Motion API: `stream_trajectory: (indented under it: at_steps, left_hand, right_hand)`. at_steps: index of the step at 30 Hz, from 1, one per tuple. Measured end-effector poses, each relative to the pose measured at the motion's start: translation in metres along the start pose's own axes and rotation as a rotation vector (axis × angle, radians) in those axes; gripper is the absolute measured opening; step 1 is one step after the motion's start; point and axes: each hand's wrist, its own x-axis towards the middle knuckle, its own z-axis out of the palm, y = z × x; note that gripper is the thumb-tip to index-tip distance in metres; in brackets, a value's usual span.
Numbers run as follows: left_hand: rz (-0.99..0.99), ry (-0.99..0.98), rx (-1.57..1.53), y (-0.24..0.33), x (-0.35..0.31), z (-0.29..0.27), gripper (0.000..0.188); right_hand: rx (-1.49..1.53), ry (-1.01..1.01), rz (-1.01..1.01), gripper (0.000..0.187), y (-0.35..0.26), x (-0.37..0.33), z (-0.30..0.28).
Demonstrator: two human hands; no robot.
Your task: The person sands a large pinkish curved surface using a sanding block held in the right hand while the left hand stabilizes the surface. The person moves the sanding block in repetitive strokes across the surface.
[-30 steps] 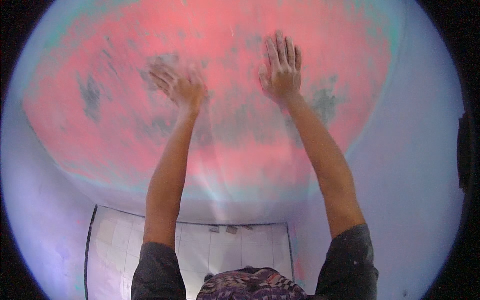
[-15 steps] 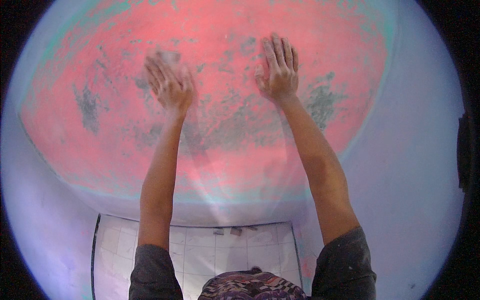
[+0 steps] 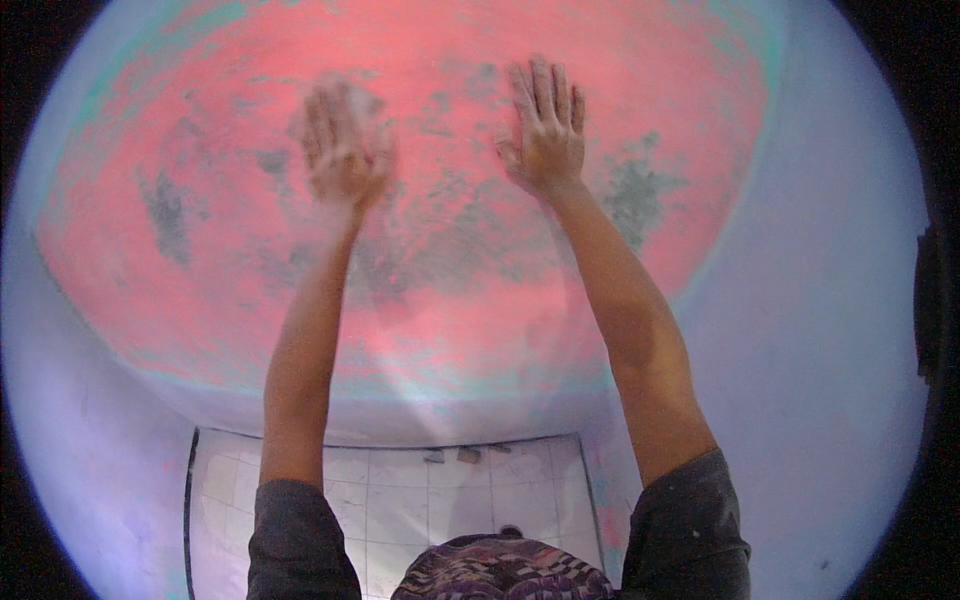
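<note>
Both my arms reach out to a wall [image 3: 480,340] covered by a large rounded pink-red area with grey patches and a teal edge. My left hand [image 3: 345,150] lies against it at the left, smeared by motion. A small pale flat piece, which looks like sandpaper [image 3: 367,102], shows beside its fingers and is pressed under them to the surface. Farther right, my right hand [image 3: 548,130] rests flat on the pink area with fingers spread and nothing in it. Pale dust coats its fingers.
Below the wall lies a white tiled floor [image 3: 400,500] with dark edges. Several small dark pieces [image 3: 468,455] sit by its far edge. Pale bluish wall [image 3: 800,330] surrounds the pink area, and a dark object [image 3: 928,305] stands at the far right.
My left hand has shifted slightly up and right across the wall with the pale piece, its fingers now pointing more upward. The right hand appears a little higher and farther left.
</note>
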Motion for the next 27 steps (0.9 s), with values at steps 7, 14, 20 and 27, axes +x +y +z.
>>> stream_trajectory:
  at_steps: [7,14,20,27]
  left_hand:
    - [-0.469,0.154,0.114,-0.051,0.003,0.012,0.088]
    - [0.063,-0.124,-0.079,0.039,-0.016,0.008,0.089]
    - [-0.178,0.069,-0.006,-0.049,0.002,0.009,0.087]
    - [-0.306,0.137,0.142,-0.025,-0.002,0.013,0.089]
  right_hand:
    - [-0.029,-0.046,-0.011,0.084,-0.013,0.000,0.008]
    - [-0.073,-0.063,-0.013,0.086,-0.015,0.000,0.006]
    - [-0.091,-0.027,-0.002,0.084,-0.017,-0.007,0.009]
    - [-0.067,-0.006,-0.003,0.081,-0.011,-0.012,-0.003]
